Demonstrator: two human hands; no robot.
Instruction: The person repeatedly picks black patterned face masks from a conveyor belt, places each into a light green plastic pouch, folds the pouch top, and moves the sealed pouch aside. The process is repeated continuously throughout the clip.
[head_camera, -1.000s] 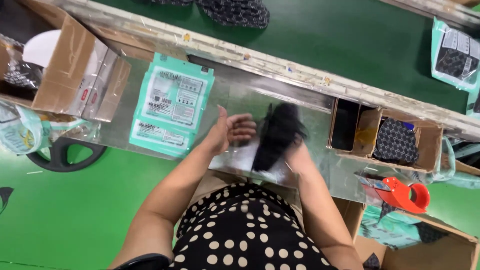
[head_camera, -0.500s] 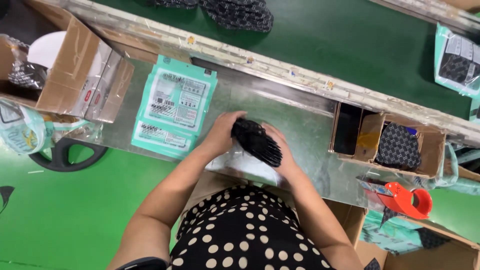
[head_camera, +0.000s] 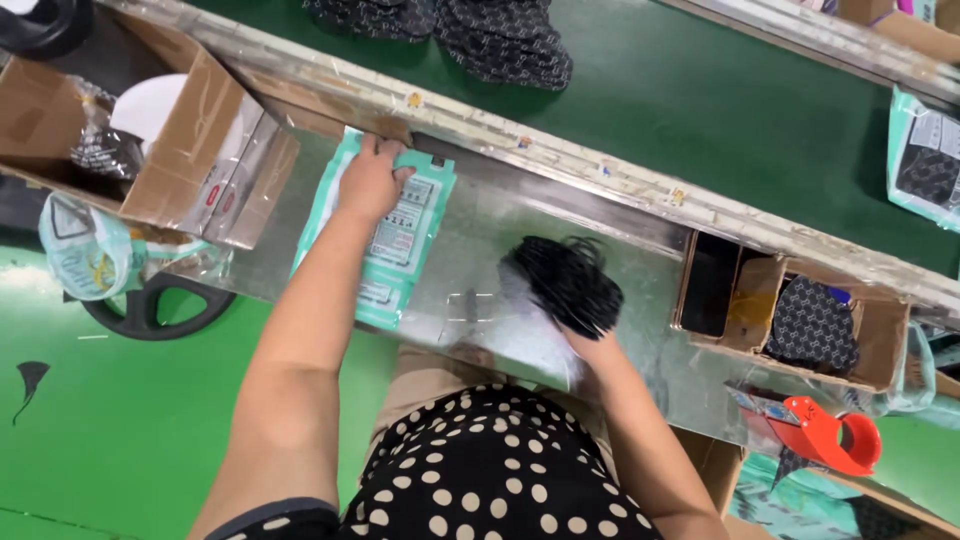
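Head view, looking down on a metal desk (head_camera: 640, 275) beside a green conveyor belt (head_camera: 720, 100).

Left hand (head_camera: 370, 180): reaches out to 11 o'clock, palm down, fingers curled over the top edge of a stack of teal packaging bags (head_camera: 385, 265). The stack lies flat on the desk, its far end against the desk's raised metal rail (head_camera: 560, 160).

Right hand (head_camera: 590, 350): close to the body at about 1 o'clock, mostly hidden under what it holds; fingers closed around a black mesh item (head_camera: 565, 285), together with a pale clear bag (head_camera: 535, 335) that lies under the item on the desk. The black item sits near the desk's middle, well apart from the teal stack.

Surroundings:
- 10 o'clock: open cardboard box (head_camera: 190, 150) holding white and dark contents, not identifiable.
- 3 o'clock: smaller cardboard box (head_camera: 800, 320) with a dark patterned piece inside.
- 4 o'clock: red tape dispenser (head_camera: 825, 435) at the desk edge.
- 12 o'clock: piles of dark patterned pieces (head_camera: 480, 35) on the belt.
- 9 o'clock: black ring-shaped object (head_camera: 150, 310) on the green floor (head_camera: 90, 450).

The person wears a black garment with white dots (head_camera: 490, 470).
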